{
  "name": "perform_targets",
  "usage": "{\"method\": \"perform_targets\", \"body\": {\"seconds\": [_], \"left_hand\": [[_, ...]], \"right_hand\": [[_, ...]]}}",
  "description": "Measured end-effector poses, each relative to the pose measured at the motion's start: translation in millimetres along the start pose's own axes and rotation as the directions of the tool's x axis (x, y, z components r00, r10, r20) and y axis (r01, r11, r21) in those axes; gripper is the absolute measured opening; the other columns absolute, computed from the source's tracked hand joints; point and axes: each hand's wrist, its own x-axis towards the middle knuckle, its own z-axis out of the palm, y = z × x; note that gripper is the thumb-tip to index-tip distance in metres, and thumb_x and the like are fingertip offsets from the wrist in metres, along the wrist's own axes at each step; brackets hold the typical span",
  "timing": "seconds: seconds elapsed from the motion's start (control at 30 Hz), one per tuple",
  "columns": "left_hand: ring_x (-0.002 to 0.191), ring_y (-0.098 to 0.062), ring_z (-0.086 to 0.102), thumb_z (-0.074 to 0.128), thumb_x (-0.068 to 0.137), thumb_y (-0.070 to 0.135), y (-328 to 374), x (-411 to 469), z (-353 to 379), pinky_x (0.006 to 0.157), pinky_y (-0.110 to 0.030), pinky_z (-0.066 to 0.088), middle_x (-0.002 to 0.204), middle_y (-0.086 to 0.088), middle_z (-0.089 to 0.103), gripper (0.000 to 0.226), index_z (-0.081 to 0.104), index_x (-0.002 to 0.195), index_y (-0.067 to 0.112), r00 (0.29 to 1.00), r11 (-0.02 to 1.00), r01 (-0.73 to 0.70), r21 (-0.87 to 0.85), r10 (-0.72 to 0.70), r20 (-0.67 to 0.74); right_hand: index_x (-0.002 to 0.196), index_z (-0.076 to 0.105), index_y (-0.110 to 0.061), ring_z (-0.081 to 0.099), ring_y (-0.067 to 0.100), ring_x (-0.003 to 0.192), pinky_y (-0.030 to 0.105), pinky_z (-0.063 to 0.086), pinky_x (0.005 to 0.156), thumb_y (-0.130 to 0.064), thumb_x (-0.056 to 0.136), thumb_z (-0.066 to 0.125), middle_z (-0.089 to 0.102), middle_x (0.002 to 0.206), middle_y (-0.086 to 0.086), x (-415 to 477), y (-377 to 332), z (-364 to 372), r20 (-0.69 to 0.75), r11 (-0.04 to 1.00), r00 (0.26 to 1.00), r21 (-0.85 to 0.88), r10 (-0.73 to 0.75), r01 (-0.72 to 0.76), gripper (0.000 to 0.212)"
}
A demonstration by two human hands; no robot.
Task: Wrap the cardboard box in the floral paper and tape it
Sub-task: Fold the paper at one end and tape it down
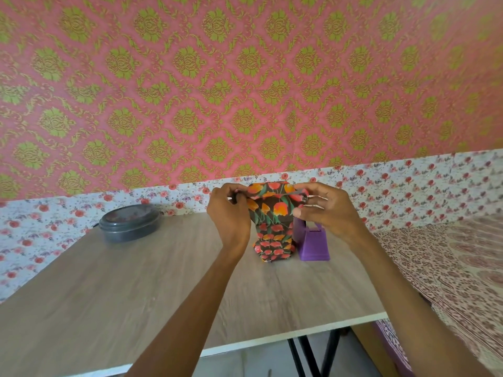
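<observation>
From my remote seat I see the box (273, 240) standing on end on the table (136, 281). It sits just left of the purple tape dispenser (313, 246), its long axis vertical and its top end pointing up. The floral paper (272, 208) covers every side that shows. My left hand (228, 213) pinches the paper's folded edge at the top corner farther from the dispenser. My right hand (326, 210) pinches the flap at the top corner directly above the dispenser. A grey lidded container (130, 223) sits well left of the dispenser.
</observation>
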Motion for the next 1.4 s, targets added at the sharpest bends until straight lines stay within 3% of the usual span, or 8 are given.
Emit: {"method": "perform_targets", "body": {"seconds": [0.1, 0.17, 0.27, 0.37, 0.67, 0.97, 1.13, 1.4], "left_hand": [[0.08, -0.004, 0.062, 0.057, 0.09, -0.003, 2, 1, 0, 0.068, -0.008, 0.045, 0.086, 0.005, 0.068, 0.035, 0.067, 0.077, 0.028, 1.0, 1.0, 0.024, -0.008, -0.024, 0.014], [0.079, 0.004, 0.059, 0.058, 0.09, -0.002, 5, -2, 1, 0.067, -0.006, 0.042, 0.088, 0.005, 0.068, 0.033, 0.067, 0.079, 0.028, 0.999, 1.0, 0.026, -0.016, -0.025, 0.026], [0.074, 0.01, 0.056, 0.058, 0.092, -0.001, 11, -6, 2, 0.06, -0.009, 0.043, 0.087, 0.003, 0.064, 0.021, 0.066, 0.094, 0.019, 0.999, 0.999, 0.019, -0.029, -0.018, 0.035], [0.074, 0.011, 0.057, 0.059, 0.092, -0.001, 14, -6, 4, 0.057, -0.011, 0.046, 0.082, 0.012, 0.06, 0.022, 0.063, 0.101, 0.018, 0.999, 1.0, -0.001, -0.018, 0.001, 0.04], [0.064, 0.013, 0.058, 0.054, 0.094, -0.006, 18, -10, 2, 0.055, -0.007, 0.042, 0.078, 0.005, 0.06, 0.015, 0.063, 0.101, 0.003, 1.0, 1.0, -0.013, -0.025, 0.014, 0.021], [0.077, 0.006, 0.059, 0.058, 0.09, -0.001, 12, -8, -1, 0.066, -0.023, 0.052, 0.088, 0.005, 0.065, 0.021, 0.065, 0.101, 0.016, 1.0, 0.999, 0.0, -0.038, 0.0, -0.009], [0.081, 0.011, 0.058, 0.055, 0.09, -0.006, 11, -12, -10, 0.068, -0.008, 0.044, 0.093, 0.006, 0.058, 0.029, 0.067, 0.09, 0.02, 0.985, 0.99, -0.134, 0.044, 0.128, 0.112], [0.089, 0.004, 0.055, 0.063, 0.082, -0.005, 6, -12, -9, 0.071, -0.012, 0.043, 0.099, 0.001, 0.061, 0.031, 0.062, 0.092, 0.024, 0.957, 0.986, -0.162, 0.037, 0.148, 0.252]], "right_hand": [[0.112, 0.073, -0.009, 0.072, 0.02, 0.096, 0.034, 0.059, 0.085, -0.025, 0.091, 0.068, 0.074, 0.107, 0.003, 5, -5, -2, -0.037, 0.983, 0.994, 0.153, 0.106, -0.099, 0.026], [0.109, 0.072, -0.003, 0.073, 0.024, 0.085, 0.033, 0.062, 0.075, -0.034, 0.096, 0.061, 0.074, 0.101, 0.007, 16, -8, -1, -0.164, 0.945, 0.952, 0.248, 0.259, -0.214, 0.036], [0.107, 0.07, 0.0, 0.071, 0.02, 0.07, 0.027, 0.058, 0.055, -0.034, 0.087, 0.075, 0.073, 0.09, 0.009, 33, -15, -1, -0.195, 0.88, 0.871, 0.259, 0.45, -0.397, 0.039], [0.104, 0.069, 0.002, 0.071, 0.021, 0.071, 0.03, 0.057, 0.055, -0.03, 0.076, 0.085, 0.073, 0.094, 0.013, 44, -18, -2, -0.15, 0.845, 0.838, 0.208, 0.525, -0.492, 0.045], [0.094, 0.064, -0.001, 0.066, 0.021, 0.068, 0.033, 0.059, 0.064, -0.028, 0.082, 0.079, 0.068, 0.083, 0.011, 37, -36, -5, -0.022, 0.811, 0.811, 0.043, 0.584, -0.583, 0.033], [0.103, 0.068, 0.001, 0.058, 0.016, 0.073, 0.025, 0.053, 0.053, -0.016, 0.082, 0.08, 0.066, 0.093, 0.009, 33, -17, 13, -0.226, 0.838, 0.81, 0.222, 0.541, -0.498, 0.029], [0.089, 0.073, -0.006, 0.064, 0.017, 0.08, 0.028, 0.053, 0.06, -0.011, 0.086, 0.075, 0.069, 0.087, 0.007, 31, -18, 13, -0.23, 0.88, 0.851, 0.177, 0.472, -0.44, 0.006], [0.102, 0.072, -0.003, 0.063, 0.031, 0.11, 0.042, 0.055, 0.083, -0.032, 0.078, 0.083, 0.065, 0.125, 0.015, 33, -20, 12, -0.282, 0.876, 0.833, 0.073, 0.476, -0.476, 0.039]]}}
